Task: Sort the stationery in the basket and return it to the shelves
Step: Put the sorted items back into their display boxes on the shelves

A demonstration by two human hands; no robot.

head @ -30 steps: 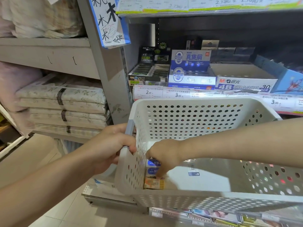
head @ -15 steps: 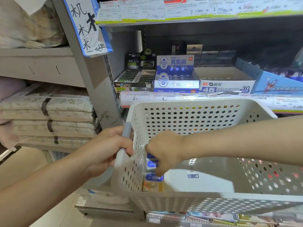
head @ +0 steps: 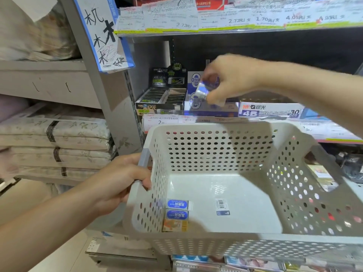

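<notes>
- One blue-and-white eraser [head: 204, 91] is pinched in the curled fingers of the right hand [head: 231, 79], just above the blue display box [head: 211, 109] of the same erasers on the shelf.
- To do it well, I think the eraser should go down flat into an open slot, label up like the others.
- Two more blue erasers [head: 177, 209] and an orange packet [head: 174, 225] lie in the near-left corner of the basket [head: 225, 244].
- The left hand [head: 121, 183] grips the basket's grey handle, fingers wrapped around it.
- Price tags [head: 163, 119] line the shelf edge; folded bedding [head: 55, 138] is stacked to the left.
</notes>
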